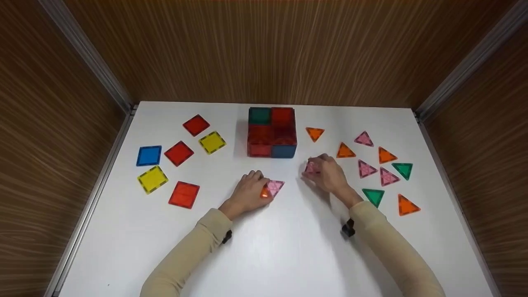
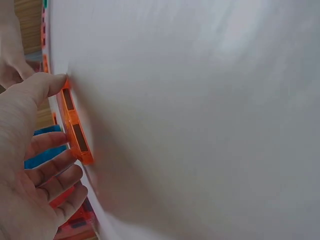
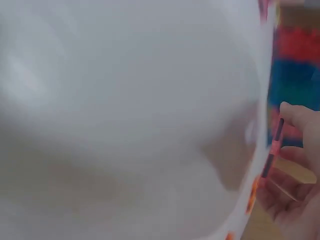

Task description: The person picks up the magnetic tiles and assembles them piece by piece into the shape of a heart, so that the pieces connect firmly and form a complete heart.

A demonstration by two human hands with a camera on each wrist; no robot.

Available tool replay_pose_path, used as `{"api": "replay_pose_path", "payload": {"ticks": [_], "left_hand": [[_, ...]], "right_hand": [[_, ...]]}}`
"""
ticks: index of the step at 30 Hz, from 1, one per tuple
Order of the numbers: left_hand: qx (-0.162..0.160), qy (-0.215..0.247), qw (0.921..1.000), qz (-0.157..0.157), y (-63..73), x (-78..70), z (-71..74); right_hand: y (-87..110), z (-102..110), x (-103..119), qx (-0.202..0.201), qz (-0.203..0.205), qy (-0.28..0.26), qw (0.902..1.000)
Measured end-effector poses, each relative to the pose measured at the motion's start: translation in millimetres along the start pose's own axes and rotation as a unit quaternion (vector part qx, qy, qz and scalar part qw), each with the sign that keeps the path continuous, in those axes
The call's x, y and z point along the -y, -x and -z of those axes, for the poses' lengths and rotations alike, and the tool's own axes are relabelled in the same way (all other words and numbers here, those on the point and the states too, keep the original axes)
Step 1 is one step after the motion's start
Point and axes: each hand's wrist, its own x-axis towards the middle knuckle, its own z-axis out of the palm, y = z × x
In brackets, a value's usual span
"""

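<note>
My left hand (image 1: 248, 192) pinches an orange triangular magnetic tile (image 2: 73, 125) between thumb and fingers, low over the white table. Beside it, partly under the fingertips in the head view, lies a pink triangular tile (image 1: 275, 187). To the right, my right hand (image 1: 331, 175) holds another pink triangular tile (image 3: 273, 151) by its edges, thumb on one side and fingers on the other. Behind both hands stands a box built of square magnetic tiles (image 1: 272, 132), in red, green and blue.
On the left lie several loose square tiles: red (image 1: 184, 194), yellow (image 1: 153, 179) and blue (image 1: 149, 156). Orange (image 1: 407, 205), green (image 1: 373, 196) and pink triangles (image 1: 389, 176) are scattered on the right. Wood-grain panels (image 1: 264, 53) wall the table at the back and sides.
</note>
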Motion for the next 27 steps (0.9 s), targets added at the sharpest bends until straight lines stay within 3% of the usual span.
{"api": "replay_pose_path", "payload": {"ticks": [7, 13, 21, 27], "left_hand": [[0.007, 0.001, 0.9998, 0.017, -7.1, 3.3, 1.6], [-0.003, 0.006, 0.9999, 0.009, -11.9, 0.8, -0.8], [-0.013, 0.002, 0.9999, -0.002, -12.5, -1.4, -1.3], [0.006, 0.017, 0.9996, 0.023, -5.6, 3.0, 2.3]], "right_hand": [[24.3, -24, 37, 0.033, 0.065, 0.033, 0.9968], [31.1, -40, 52, 0.015, 0.115, 0.077, 0.9903], [30.7, -47, 52, 0.009, 0.119, 0.071, 0.9903], [30.1, -42, 42, 0.022, 0.111, 0.078, 0.9905]]}}
